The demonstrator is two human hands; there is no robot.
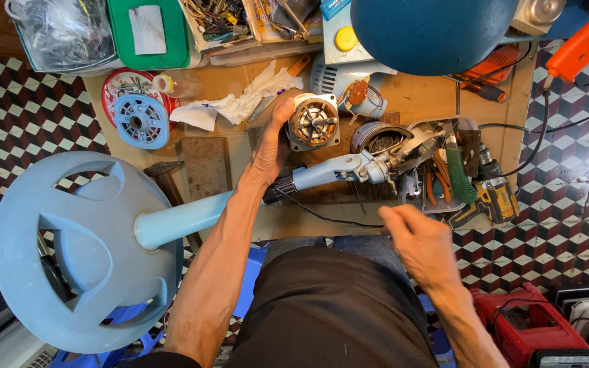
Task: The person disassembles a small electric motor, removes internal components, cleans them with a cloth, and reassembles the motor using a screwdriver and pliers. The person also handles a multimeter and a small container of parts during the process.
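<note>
The left hand (269, 146) presses its fingers against the square copper-wound fan motor (313, 121) near the middle of the wooden surface (417, 95), steadying rather than clamping it. The right hand (423, 244) hovers near the surface's near edge, fingers loosely curled; whether it pinches the thin black wire (322, 217) I cannot tell. Between them lies the pale blue fan pole (322, 172), its round base (80, 252) overhanging the left edge. A firm hold on the motor seems wise. Crumpled white rag (240, 102), pliers (436, 184) and yellow drill (495, 194) crowd the far and right sides.
</note>
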